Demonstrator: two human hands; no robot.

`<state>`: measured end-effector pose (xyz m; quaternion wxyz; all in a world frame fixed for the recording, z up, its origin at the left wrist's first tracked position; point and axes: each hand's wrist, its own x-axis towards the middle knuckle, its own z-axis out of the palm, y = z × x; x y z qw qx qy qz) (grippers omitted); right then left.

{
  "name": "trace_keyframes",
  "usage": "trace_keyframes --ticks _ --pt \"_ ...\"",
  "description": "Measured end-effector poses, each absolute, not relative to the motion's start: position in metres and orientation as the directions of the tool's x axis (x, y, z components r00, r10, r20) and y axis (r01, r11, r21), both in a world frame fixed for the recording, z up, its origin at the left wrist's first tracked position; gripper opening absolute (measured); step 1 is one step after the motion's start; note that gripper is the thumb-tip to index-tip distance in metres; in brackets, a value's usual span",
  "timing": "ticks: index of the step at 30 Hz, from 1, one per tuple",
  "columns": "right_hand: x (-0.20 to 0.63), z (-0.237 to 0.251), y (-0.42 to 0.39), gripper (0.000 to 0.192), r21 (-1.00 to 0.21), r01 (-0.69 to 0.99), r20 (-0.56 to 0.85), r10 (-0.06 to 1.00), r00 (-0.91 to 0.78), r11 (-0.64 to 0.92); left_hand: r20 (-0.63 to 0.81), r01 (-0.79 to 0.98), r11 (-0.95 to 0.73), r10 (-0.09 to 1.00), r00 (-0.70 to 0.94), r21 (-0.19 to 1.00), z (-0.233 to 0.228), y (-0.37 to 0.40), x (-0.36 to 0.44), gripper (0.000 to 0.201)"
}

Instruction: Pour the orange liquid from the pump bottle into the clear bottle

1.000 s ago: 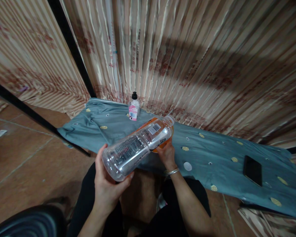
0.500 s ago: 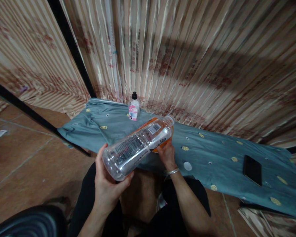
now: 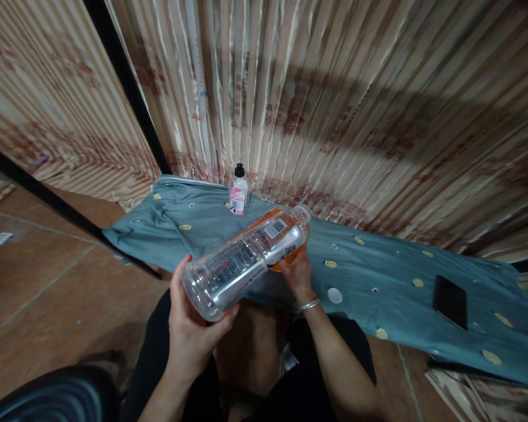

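Observation:
My left hand [image 3: 192,333] grips the base of a large clear plastic bottle [image 3: 242,262] with a printed label. The bottle lies tilted, base toward me and neck pointing away over the table's near edge. Its far end rests against an orange container [image 3: 286,262], mostly hidden behind it. My right hand [image 3: 297,276], with a thin bracelet on the wrist, holds that orange container from below. The bottle's mouth is hidden from me.
The low table wears a teal cloth [image 3: 378,264] with small yellow ovals. On it are a small black-capped bottle with a pink label [image 3: 238,192] at the back, a white round disc [image 3: 334,295] and a black phone [image 3: 450,303]. A striped curtain hangs behind. A dark round object [image 3: 53,395] sits bottom left.

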<state>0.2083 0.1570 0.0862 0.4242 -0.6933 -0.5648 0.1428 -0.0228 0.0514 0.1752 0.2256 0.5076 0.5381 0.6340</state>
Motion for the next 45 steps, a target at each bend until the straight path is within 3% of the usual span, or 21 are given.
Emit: trace_keyframes --ticks 19,29,45 --pt "0.2074 0.0885 0.1559 0.082 -0.755 0.655 0.287 0.903 0.319 0.009 0.392 0.203 -0.337 0.833 -0.390 0.919 0.1736 0.0505 -0.0215 0.113" --pt "0.2085 0.0860 0.1560 0.081 -0.743 0.669 0.281 0.905 0.321 -0.006 0.317 0.173 -0.268 0.853 -0.414 0.948 0.1760 0.0478 -0.0208 0.110" --pt "0.2085 0.0837 0.1568 0.082 -0.755 0.656 0.294 0.896 0.332 0.004 0.421 0.219 -0.362 0.820 -0.388 0.906 0.1766 0.0486 -0.0205 0.096"
